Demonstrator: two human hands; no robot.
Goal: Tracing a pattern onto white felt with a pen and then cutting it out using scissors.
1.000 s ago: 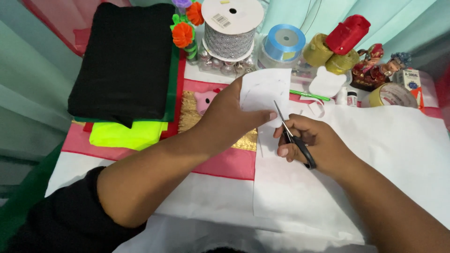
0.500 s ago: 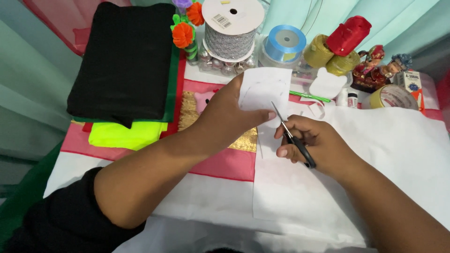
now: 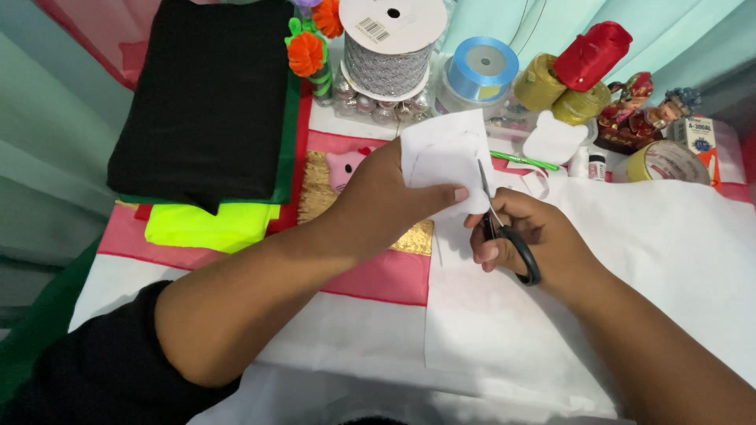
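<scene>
A person's left hand (image 3: 378, 205) is pinching a small white paper piece (image 3: 441, 153) between thumb and fingers, holding it up above the worktop (image 3: 370, 279); the right hand (image 3: 528, 236) is gripping black-handled scissors (image 3: 504, 228), fingers curled through the loops, the blades (image 3: 483, 182) standing at the paper's right edge. The paper looks light, thin and floppy, likely to bend or tear if pulled; it seems best held close to the cut line, as the thumb is doing. A large white sheet (image 3: 630, 260) is lying under both hands, spreading to the right and offering open room there; the far edge is crowding in with a silver ribbon spool (image 3: 387, 47), a blue ribbon roll (image 3: 480, 67), yellow thread spools (image 3: 551, 90) and a tape roll (image 3: 660, 161); folded black cloth (image 3: 205, 94) is sitting well to the left.
</scene>
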